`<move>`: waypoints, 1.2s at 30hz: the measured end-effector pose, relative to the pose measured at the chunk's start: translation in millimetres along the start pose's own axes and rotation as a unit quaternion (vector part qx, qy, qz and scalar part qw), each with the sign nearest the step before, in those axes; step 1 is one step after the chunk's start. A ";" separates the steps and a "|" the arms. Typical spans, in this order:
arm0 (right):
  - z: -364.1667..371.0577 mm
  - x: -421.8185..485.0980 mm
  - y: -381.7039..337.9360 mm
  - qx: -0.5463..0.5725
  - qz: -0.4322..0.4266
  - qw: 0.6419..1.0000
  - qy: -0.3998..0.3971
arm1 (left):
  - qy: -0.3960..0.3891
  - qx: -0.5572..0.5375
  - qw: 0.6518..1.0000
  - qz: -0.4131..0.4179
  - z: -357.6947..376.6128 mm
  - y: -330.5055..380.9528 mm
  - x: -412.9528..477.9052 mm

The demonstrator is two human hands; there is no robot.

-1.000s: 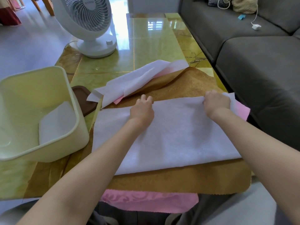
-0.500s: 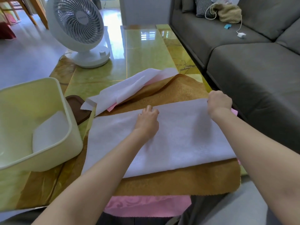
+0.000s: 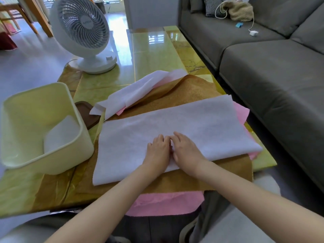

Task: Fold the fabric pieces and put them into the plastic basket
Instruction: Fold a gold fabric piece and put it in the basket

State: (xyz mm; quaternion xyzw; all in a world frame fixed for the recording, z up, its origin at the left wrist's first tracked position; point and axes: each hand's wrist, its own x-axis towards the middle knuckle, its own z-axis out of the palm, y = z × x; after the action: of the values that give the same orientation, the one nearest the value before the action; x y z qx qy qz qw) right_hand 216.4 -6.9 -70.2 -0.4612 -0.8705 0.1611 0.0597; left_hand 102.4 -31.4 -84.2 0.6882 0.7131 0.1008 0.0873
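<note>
A white fabric piece point(image 3: 201, 123), folded once into a long band, lies across a tan fabric point(image 3: 175, 102) on the table. My left hand point(image 3: 157, 151) and my right hand point(image 3: 185, 151) rest side by side on its near middle, fingers laid flat on the cloth. Pink fabric point(image 3: 166, 204) hangs over the table's near edge under the tan one. More white and pink pieces point(image 3: 140, 92) lie crumpled behind. The cream plastic basket point(image 3: 77, 137) stands at the left with a folded white piece point(image 3: 61, 134) inside.
A white desk fan point(image 3: 82, 32) stands at the back left of the glossy green table point(image 3: 154, 55). A dark brown lid point(image 3: 87, 113) lies beside the basket. A grey sofa point(image 3: 271, 76) runs along the right side.
Both hands let go of the white fabric's far edge and came back together to its near middle. The fabric now lies flat, and the view tilted up slightly.
</note>
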 end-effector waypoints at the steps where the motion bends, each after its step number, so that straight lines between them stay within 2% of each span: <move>1: 5.1 -6.2 1.4 -0.009 0.001 1.000 -0.006 | -0.004 0.043 0.999 0.006 2.9 0.4 -7.3; 3: 10.7 -17.4 6.2 -0.030 -0.001 1.000 -0.005 | 0.003 0.101 0.994 0.027 3.0 2.2 -20.1; 7: 5.1 -36.5 20.5 -0.042 -0.007 0.999 0.015 | -0.004 0.133 0.989 0.062 -3.8 9.9 -39.7; 13: -15.0 -68.6 57.6 -0.093 -0.006 0.995 -0.031 | -0.064 0.109 0.988 0.092 -11.0 5.6 -64.1; 18: -24.5 -70.4 84.8 -0.167 -0.008 0.986 0.011 | -0.038 0.068 0.993 0.092 -15.7 5.5 -66.6; 25: -48.6 -87.3 85.6 -0.231 -0.023 0.972 0.029 | 0.000 0.120 0.988 0.101 -34.8 8.9 -73.0; 26: -55.2 -90.8 82.5 -0.233 -0.030 0.971 0.031 | -0.012 0.099 0.991 0.089 -39.2 10.0 -73.3; 28: -67.7 -93.9 77.1 -0.242 -0.037 0.970 0.012 | -0.084 0.016 0.995 0.050 -49.5 9.6 -69.8; 31: -80.0 -89.2 73.9 -0.269 -0.043 0.962 -0.021 | -0.195 -0.041 0.979 0.036 -59.3 7.0 -60.5; 33: -83.8 -81.5 73.3 -0.256 -0.029 0.966 -0.025 | -0.199 -0.050 0.978 0.035 -63.8 5.1 -54.1; 36: -81.8 -62.6 75.1 -0.240 -0.003 0.971 -0.003 | -0.151 -0.052 0.987 0.010 -70.8 -0.8 -40.1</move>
State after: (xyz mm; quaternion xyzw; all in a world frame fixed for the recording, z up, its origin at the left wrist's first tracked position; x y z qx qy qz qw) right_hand 331.4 -0.7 -15.5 -0.4589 -0.8853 -0.0513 -0.0549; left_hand 84.5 -73.2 -16.7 0.6974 0.6784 0.0331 0.2287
